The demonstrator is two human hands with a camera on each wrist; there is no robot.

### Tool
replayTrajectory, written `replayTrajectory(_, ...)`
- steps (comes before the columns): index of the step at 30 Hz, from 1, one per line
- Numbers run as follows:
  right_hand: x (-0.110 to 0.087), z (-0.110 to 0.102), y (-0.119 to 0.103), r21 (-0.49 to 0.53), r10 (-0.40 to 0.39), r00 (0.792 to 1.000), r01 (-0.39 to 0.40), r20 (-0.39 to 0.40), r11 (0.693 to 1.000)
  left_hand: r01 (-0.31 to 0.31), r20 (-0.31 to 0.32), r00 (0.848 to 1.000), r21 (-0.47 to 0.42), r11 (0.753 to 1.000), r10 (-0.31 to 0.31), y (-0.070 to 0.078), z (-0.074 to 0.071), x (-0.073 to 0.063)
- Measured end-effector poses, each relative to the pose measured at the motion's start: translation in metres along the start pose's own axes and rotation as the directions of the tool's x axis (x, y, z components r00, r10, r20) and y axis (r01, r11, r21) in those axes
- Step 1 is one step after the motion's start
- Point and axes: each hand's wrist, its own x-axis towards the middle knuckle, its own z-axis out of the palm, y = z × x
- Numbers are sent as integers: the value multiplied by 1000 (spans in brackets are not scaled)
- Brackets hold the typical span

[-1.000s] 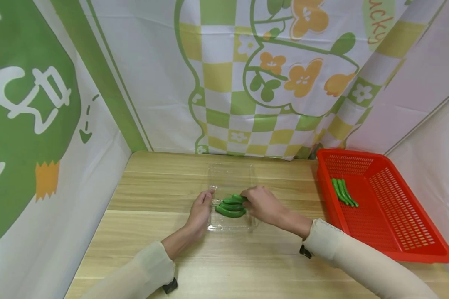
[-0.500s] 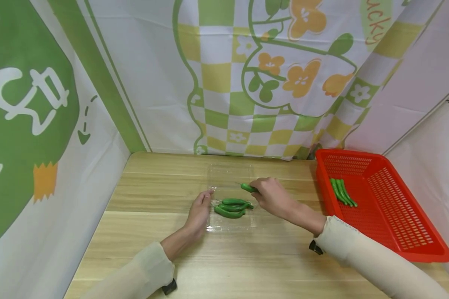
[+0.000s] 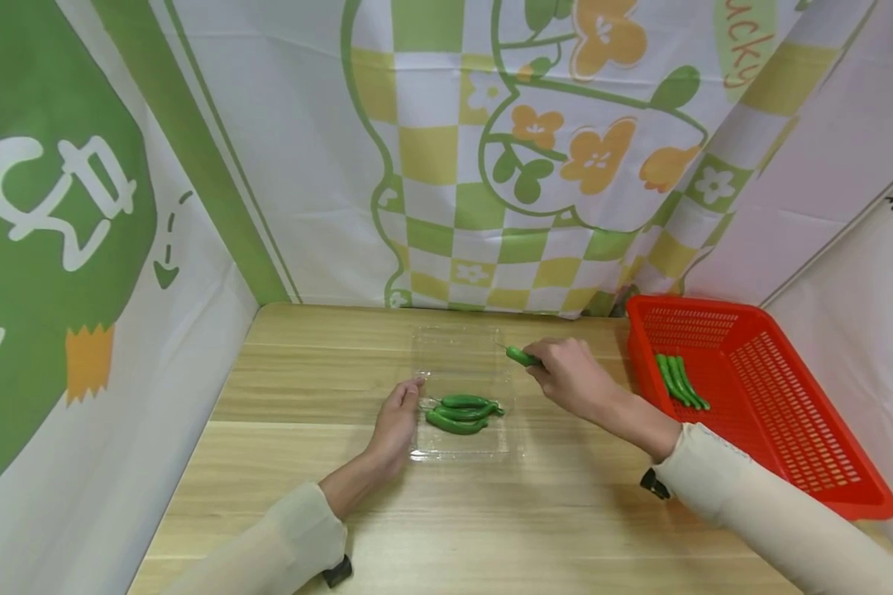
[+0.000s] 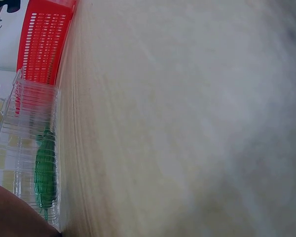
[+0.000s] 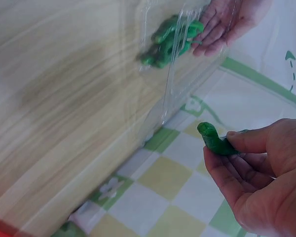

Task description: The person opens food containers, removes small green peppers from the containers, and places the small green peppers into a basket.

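In the head view my right hand pinches a green chili pepper, held above the table to the right of the clear plastic clamshell box. The right wrist view shows this pepper between thumb and fingers, partly hidden by them. Several more green chili peppers lie side by side in the box's near half; its lid lies folded back, away from me. My left hand holds the box's left edge, thumb at the rim. The left wrist view catches the box at its far left.
A red perforated plastic basket stands on the right of the wooden table, with several green chili peppers near its left wall. Printed fabric hangs behind the table and along its sides.
My right hand has lifted one chili pepper from above the others and moved it right and away from me, clear of the box. My left hand stays at the box.
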Motion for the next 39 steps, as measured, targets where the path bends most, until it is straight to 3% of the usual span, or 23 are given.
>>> replayTrajectory(15,-8,-31,36,-84,56,995,-63,-83,994,11,-3,1000,15,1000,-11,1,0,0)
replayTrajectory(26,-19,-53,60,-108,137,986,-148,-99,983,6,9,1000,13,1000,-6,1,0,-1)
replayTrajectory(39,-29,-67,90,-183,157,979,-180,-134,967,0,5,1000,6,1000,0,0,0,1)
